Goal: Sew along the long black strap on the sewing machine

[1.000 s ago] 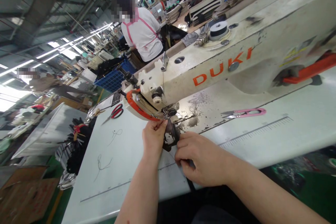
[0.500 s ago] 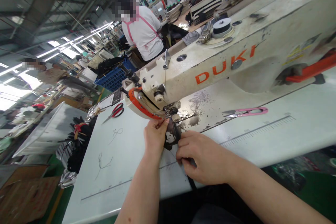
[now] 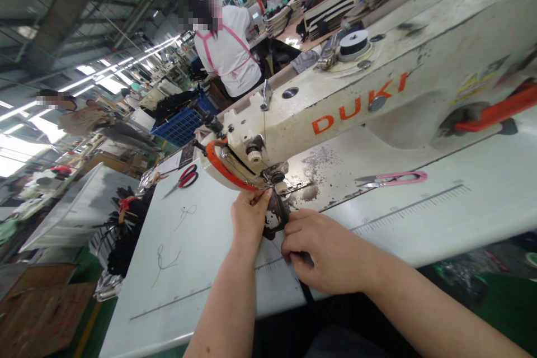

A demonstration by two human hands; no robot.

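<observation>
At the needle end of a white sewing machine (image 3: pixel 344 100) lettered in orange, my left hand (image 3: pixel 248 217) pinches a narrow black strap (image 3: pixel 282 206) close to the presser foot. The strap curves in a loop over the worn plate. On its near side, my right hand (image 3: pixel 321 250) is closed with bent fingers around the strap's lower part, and a black end hangs below the hand over the table edge. The fingertips of both hands are partly hidden. Pink thread snips (image 3: pixel 405 178) lie to the right, on the machine bed and tabletop.
Red-and-black scissors (image 3: pixel 187 177) and loose thread ends (image 3: pixel 165 263) lie on the white tabletop (image 3: pixel 201 240) at left. A printed ruler runs along its front. Beyond stand a blue crate (image 3: pixel 180 127) and a person in a white shirt (image 3: pixel 235 50). A bobbin (image 3: pixel 354 42) sits atop the machine.
My left hand has shifted very slightly right, toward the presser foot. My right hand holds its place. The person behind the machine has moved a little.
</observation>
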